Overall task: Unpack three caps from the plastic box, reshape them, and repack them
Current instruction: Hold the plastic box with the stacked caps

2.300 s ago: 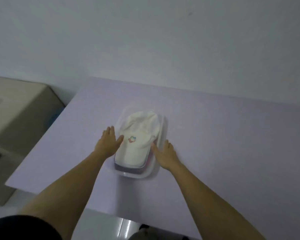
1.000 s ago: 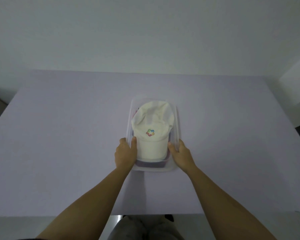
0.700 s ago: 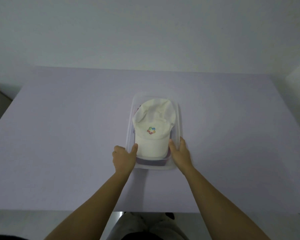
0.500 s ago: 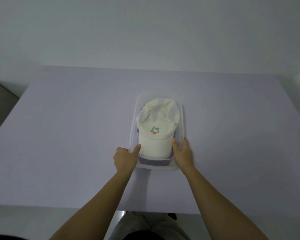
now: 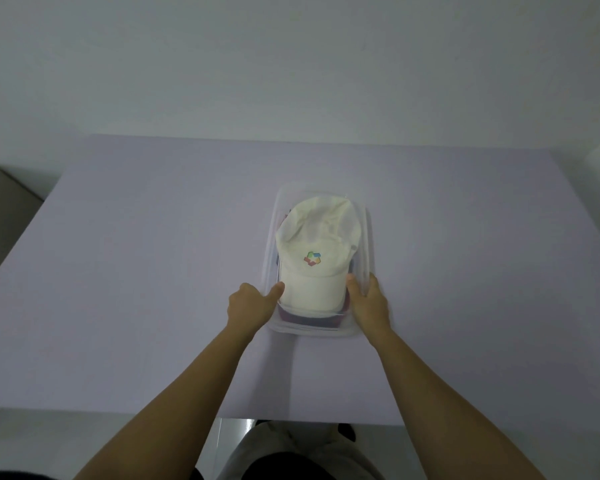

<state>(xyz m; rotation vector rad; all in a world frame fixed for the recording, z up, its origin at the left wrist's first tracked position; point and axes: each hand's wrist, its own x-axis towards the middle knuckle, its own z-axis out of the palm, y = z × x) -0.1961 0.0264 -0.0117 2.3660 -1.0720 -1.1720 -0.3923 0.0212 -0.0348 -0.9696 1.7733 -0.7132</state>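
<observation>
Where the matte lilac counter [image 5: 153, 271] meets a wall [image 5: 291, 64], left hand [image 5: 248, 306] and right hand [image 5: 369, 303] pinch the rim of a clear, round-cornered plastic box [image 5: 368, 237] holding a soft cream cap [image 5: 312, 237].

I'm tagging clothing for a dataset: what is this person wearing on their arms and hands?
The left hand and the right hand are bare: no gloves, rings, watch or bracelet show. The left forearm and right forearm are uncovered down to the frame's edge, with no sleeve in view.
</observation>
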